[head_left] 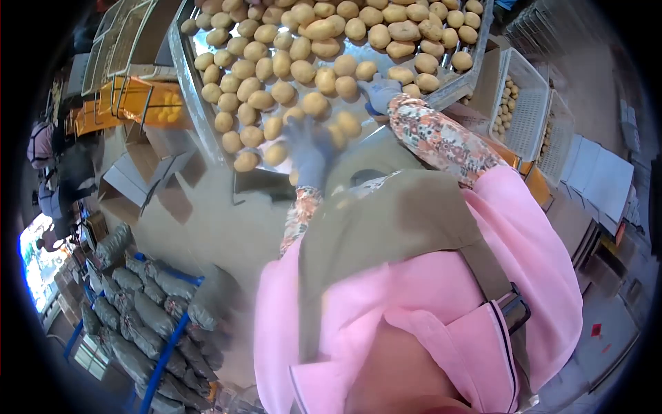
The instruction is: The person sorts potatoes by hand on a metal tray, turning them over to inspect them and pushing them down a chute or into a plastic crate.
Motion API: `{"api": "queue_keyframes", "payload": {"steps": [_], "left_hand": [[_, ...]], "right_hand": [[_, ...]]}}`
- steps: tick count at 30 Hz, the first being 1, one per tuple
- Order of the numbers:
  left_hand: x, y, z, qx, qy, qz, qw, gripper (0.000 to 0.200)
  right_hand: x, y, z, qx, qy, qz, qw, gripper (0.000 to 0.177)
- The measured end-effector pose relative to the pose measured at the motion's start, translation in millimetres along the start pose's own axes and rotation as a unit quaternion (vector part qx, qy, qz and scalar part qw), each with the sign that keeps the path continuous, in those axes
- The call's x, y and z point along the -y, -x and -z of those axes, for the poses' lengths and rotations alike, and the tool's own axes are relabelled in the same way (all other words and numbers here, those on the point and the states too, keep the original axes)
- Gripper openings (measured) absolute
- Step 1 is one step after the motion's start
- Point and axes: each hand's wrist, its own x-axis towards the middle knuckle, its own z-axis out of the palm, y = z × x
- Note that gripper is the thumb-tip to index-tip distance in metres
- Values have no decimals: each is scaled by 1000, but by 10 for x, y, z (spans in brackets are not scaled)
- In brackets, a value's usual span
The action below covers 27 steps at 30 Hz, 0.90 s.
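At the metal table [189,84], reaches among potatoes [282,92] with loosely spread left hand [308,150]; rests right hand [380,94] near the edge, can't tell whether open or closed

Filled grey sacks [153,314] lie piled among the bars of a blue frame [166,360] at lower left. Above them, an open cardboard box [141,169] stands on the floor [207,224]. A blurred figure, apparently a person [49,196], is at far left. Pale cardboard [598,176] sits at right.
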Motion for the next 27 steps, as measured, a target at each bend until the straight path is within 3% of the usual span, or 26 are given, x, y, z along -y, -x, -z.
{"api": "queue_keyframes", "payload": {"steps": [4, 6, 8, 9, 10, 11, 12, 13, 14, 16, 18, 20, 21, 22, 23, 25, 26, 27], "left_hand": [[131, 155, 171, 15, 75, -1, 997, 58], [266, 218, 194, 39, 46, -3, 998, 58], [151, 296, 299, 41, 170, 67, 982, 56], [299, 328, 201, 37, 153, 70, 985, 56], [462, 366, 123, 30, 132, 76, 988, 55], [442, 363, 166, 7, 112, 67, 991, 54], [346, 343, 217, -17, 93, 57, 994, 53], [217, 324, 255, -81, 90, 59, 991, 52], [180, 266, 266, -84, 85, 60, 991, 52], [111, 119, 236, -164, -87, -53, 981, 51], [12, -96, 129, -146, -74, -56, 985, 53], [-68, -271, 15, -53, 1, -70, 996, 56], [-140, -315, -39, -53, 1, -75, 996, 56], [-261, -357, -85, 15, -76, -59, 995, 58], [-344, -385, -117, 83, -153, -44, 984, 59], [-323, -378, -189, 93, -179, -55, 978, 59], [-326, -375, -204, 103, -206, -59, 971, 60], [-285, -349, -171, 110, -181, -66, 975, 59]], "right_hand": [[-104, 21, -22, -52, -44, 1, 998, 61], [-269, 61, 42, -58, -85, -28, 994, 56], [-775, -120, -138, 62, -387, 27, 919, 50], [-936, -271, -527, 90, -540, 6, 837, 50], [-854, -135, -549, 96, -542, 7, 835, 50], [-628, 136, -507, -39, -415, 11, 909, 53], [-429, 365, -395, -175, -272, 14, 946, 55], [-324, 460, -255, -169, -219, -9, 961, 60], [-274, 460, -252, -169, -222, -5, 960, 60], [-222, 479, -261, -57, -244, -4, 968, 69], [-78, 414, -380, -97, -227, -1, 969, 71], [48, 330, -383, -147, -162, -19, 976, 67], [75, 319, -335, -115, -208, -42, 970, 60], [16, 261, -428, -119, -209, -47, 970, 60], [-64, 136, -617, -161, -251, -20, 954, 54], [-95, 277, -514, -267, -330, 41, 905, 45], [-171, 314, -523, -273, -327, 37, 904, 45], [-317, 366, -572, -254, -574, 45, 777, 46]]}}
